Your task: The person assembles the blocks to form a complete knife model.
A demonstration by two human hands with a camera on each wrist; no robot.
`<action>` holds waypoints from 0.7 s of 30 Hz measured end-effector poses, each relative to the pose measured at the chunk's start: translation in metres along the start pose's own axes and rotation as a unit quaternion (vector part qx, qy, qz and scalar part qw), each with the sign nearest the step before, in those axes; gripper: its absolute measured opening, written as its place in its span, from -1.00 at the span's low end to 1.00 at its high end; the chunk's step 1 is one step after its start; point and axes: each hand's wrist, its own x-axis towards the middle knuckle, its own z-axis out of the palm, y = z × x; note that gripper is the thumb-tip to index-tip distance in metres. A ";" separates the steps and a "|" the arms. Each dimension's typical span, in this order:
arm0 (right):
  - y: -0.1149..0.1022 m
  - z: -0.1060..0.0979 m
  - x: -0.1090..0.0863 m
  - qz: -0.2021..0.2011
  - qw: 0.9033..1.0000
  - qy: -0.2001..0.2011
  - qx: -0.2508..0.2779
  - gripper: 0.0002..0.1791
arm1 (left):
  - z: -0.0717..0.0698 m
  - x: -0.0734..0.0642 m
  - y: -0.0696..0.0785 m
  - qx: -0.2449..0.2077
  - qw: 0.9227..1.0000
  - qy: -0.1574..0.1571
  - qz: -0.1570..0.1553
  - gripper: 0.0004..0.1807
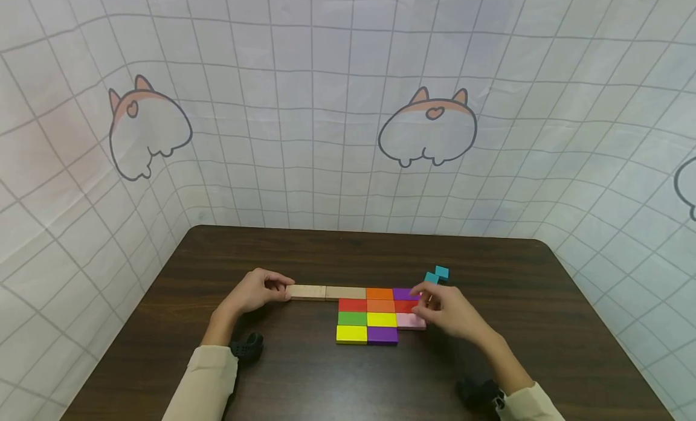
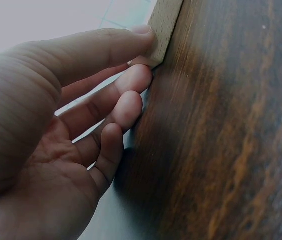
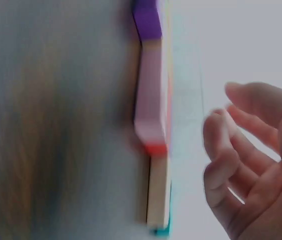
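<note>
My left hand (image 1: 255,293) pinches the outer end of a plain wooden block (image 1: 306,293), its thumb on the near side. A second plain wooden block (image 1: 345,293) continues the row towards an orange block (image 1: 379,293). Flat coloured blocks lie close together in rows, among them a green block (image 1: 352,318), a yellow block (image 1: 351,334) and a purple block (image 1: 382,336). My right hand (image 1: 448,306) hovers over the right edge of this patch, by a pink block (image 1: 411,321). In the right wrist view its fingers are loosely bent with nothing between them.
Two small teal blocks (image 1: 441,272) sit behind the right hand. Another plain wooden block (image 3: 158,195) shows beyond the pink one in the right wrist view. The dark wooden table (image 1: 304,379) ends at a hanging patterned cloth (image 1: 304,185).
</note>
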 end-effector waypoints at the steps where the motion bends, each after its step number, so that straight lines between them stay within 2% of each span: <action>1: 0.006 -0.005 0.000 0.003 1.000 0.019 0.002 -0.67 | 0.000 0.000 0.000 0.000 1.000 0.000 0.001 -0.72; 5: 0.032 -0.022 0.003 0.037 0.996 0.084 0.015 -0.54 | -0.001 0.000 0.000 -0.002 1.000 -0.001 0.004 -0.73; 9: 0.057 -0.036 0.009 0.076 0.991 0.109 0.033 -0.49 | 0.000 0.000 0.000 -0.002 1.000 0.000 -0.002 -0.75; 15: 0.082 -0.052 0.016 0.111 0.990 0.068 0.050 -0.32 | 0.000 0.000 0.000 -0.006 1.000 -0.002 -0.007 -0.76; 21: 0.095 -0.058 0.024 0.113 0.992 0.013 0.060 -0.26 | 0.000 -0.001 0.003 -0.011 1.000 -0.004 -0.004 -0.74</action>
